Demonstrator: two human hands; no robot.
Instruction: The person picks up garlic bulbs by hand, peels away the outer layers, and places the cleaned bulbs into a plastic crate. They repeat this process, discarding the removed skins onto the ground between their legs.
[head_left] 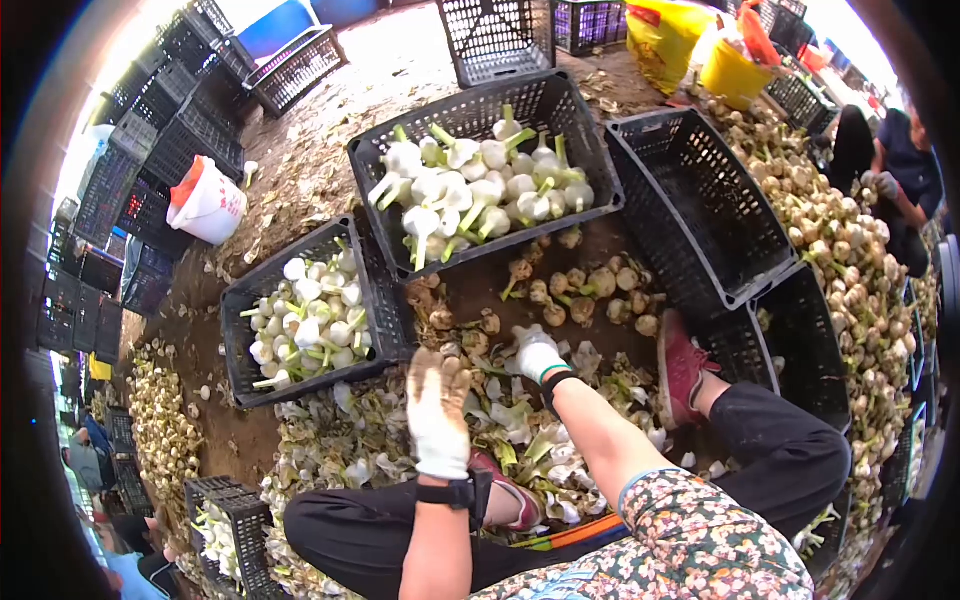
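Note:
My left hand (438, 410), in a white glove stained brown over palm and fingers, is raised above the peelings with its fingers stretched out and nothing in them. My right hand (538, 355), also gloved in white, reaches low beside the unpeeled garlic bulbs (600, 284) on the ground. Its fingers point down and partly apart, with nothing visible in them. Loose garlic skins (540, 435) lie beneath both hands. Ahead stands a black crate (436, 266) of cleaned white garlic bulbs (480, 185). A smaller black crate (300, 392) at left holds more white garlic bulbs (310, 315).
At right is a black crate (690, 215) beside a large heap of unpeeled garlic (830, 225). A white bucket (212, 205) and stacked crates (190, 140) stand at left. Yellow bags (665, 45) stand at the back right. Another person (905, 165) sits by the heap.

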